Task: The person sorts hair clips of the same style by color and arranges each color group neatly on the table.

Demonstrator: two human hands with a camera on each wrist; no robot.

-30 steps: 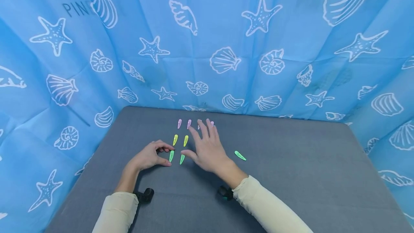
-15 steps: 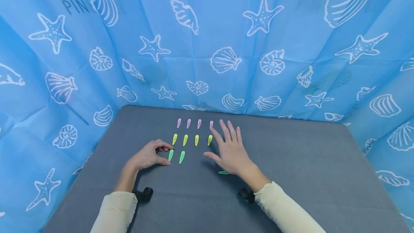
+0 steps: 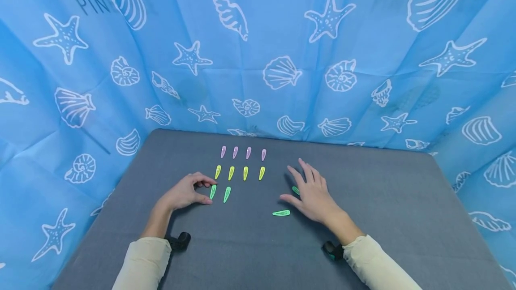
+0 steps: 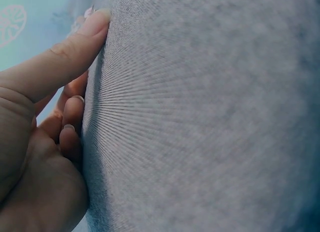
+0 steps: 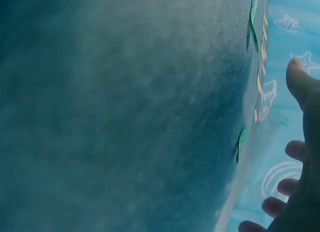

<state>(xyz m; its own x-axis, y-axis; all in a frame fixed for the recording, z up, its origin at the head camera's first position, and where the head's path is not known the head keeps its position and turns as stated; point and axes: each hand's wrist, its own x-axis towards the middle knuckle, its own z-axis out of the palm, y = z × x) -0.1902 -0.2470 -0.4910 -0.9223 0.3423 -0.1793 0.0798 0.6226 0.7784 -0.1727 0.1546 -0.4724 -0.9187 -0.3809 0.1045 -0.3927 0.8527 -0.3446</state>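
Observation:
In the head view my left hand rests on the table with curled fingers. It pinches the ends of a green hair clip between thumb and index finger; the left wrist view hides that clip behind the thumb. A second green hair clip lies just to its right. My right hand, fingers spread and holding nothing, hovers over another green hair clip, partly covered by it. Below the right thumb lies one more green hair clip, turned sideways.
Behind the green clips run a row of yellow hair clips and a row of pink hair clips. The grey table meets a blue shell-print curtain at the back and sides.
My right hand has moved right, away from the rows, uncovering yellow and pink clips and the sideways green clip. It now partly covers the far-right green clip. My left hand stays put.

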